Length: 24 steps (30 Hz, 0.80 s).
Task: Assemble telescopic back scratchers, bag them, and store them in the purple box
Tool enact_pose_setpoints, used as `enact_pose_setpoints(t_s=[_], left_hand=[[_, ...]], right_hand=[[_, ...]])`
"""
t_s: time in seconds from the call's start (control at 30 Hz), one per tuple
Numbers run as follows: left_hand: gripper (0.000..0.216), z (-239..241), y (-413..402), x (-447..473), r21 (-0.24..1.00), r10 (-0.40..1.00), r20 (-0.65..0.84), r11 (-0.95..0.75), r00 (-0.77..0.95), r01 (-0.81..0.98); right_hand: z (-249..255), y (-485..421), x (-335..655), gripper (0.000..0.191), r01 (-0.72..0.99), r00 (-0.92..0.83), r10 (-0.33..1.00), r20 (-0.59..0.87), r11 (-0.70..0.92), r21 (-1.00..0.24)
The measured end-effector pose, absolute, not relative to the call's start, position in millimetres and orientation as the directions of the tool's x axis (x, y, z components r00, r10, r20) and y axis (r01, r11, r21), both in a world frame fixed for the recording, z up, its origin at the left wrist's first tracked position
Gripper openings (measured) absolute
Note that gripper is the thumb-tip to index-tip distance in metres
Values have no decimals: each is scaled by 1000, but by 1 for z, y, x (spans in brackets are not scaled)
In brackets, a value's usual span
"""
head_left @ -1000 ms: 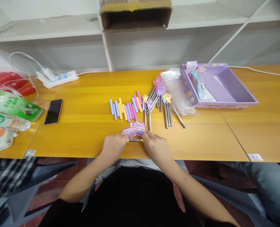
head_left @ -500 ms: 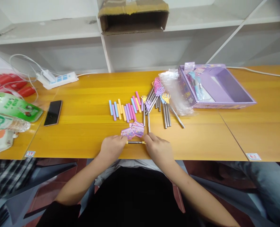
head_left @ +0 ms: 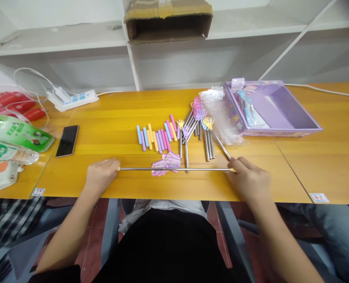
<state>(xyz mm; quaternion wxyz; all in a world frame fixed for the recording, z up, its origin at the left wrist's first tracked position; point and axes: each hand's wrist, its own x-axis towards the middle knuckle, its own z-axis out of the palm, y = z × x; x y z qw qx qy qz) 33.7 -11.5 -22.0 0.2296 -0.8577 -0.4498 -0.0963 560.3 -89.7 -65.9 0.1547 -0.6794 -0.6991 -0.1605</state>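
A thin telescopic metal rod is stretched out level above the front of the yellow table. My left hand is closed on its left end and my right hand is closed on its right end. Under the rod's middle lie small pink printed cards. Behind them are several pastel foam sleeves and several collapsed metal rods with coloured hand-shaped tips.
A purple open box and clear plastic bags are at the right. At the left lie a black phone, a white power strip, a bottle and packets. A cardboard box sits on the shelf behind.
My hands were close together on the short rod near the cards. They have moved far apart, left and right, and the rod is now drawn out long.
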Motion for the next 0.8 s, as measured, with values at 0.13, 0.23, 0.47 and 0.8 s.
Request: enact_pose_setpoints(t_s=[0.13,0.23,0.47,0.8], left_hand=[[41,-17,-12,-3,-370,676,435,-468,594,803],[38,-19,-16,-8,-330,686,418,-496,596,803],[35,-36,-23,-11,-256,744,332,-520,579,815],[38,-40,-31,-1,-270,703,353,-555,617,787]], right_hand=[[-77,-94,638,34,991,128,869,477,-136,-18],[-84,-98,659,38,986,161,878,452,-167,-26],[-90,-106,640,40,998,65,898,436,-58,-28],[-90,-107,638,41,984,148,893,425,-92,-151]])
